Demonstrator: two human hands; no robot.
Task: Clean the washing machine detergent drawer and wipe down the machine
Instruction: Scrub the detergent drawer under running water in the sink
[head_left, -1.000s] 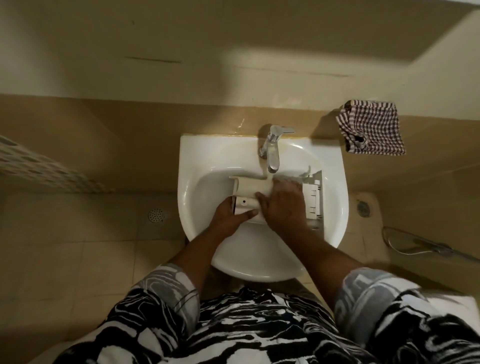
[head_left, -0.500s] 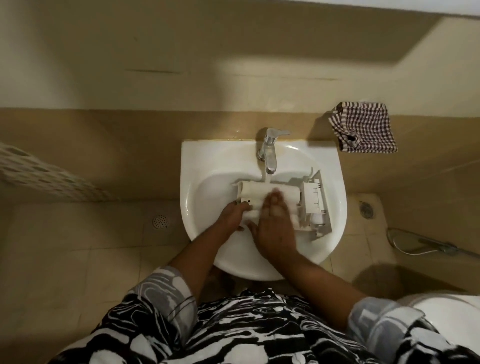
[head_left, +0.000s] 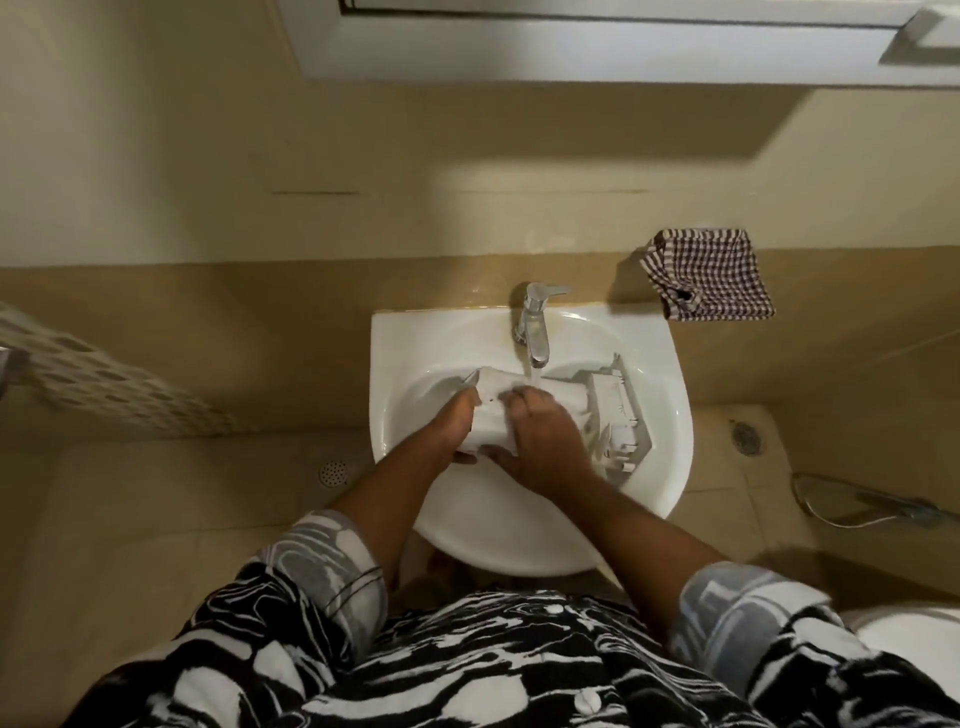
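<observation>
View: head, looking down into the sink.
Drawer place: the detergent drawer (head_left: 615, 410) lies across the bowl of the sink (head_left: 670, 431), pale front end to the left, under the running tap (head_left: 535, 332).
Drawer feel: judged a light, stiff plastic shell. It is wet, so likely slippery, and the thin inner ribs and tabs look the likeliest parts to snap.
Where to hold: probably best by the solid front panel and the long side walls, not the ribbed compartment at the right end.
Left grip: the left grip (head_left: 447, 434) clasps the front end, fingers over the top, thumb below.
Right grip: the right grip (head_left: 543, 447) lies over the middle, fingers bent onto the top face beneath the stream, thumb at the near edge. As far as shows, it is clenched on the drawer.
Aside: 1 checked cloth (head_left: 706, 280) sits at the wall right of the tap, well apart from both grips.
</observation>
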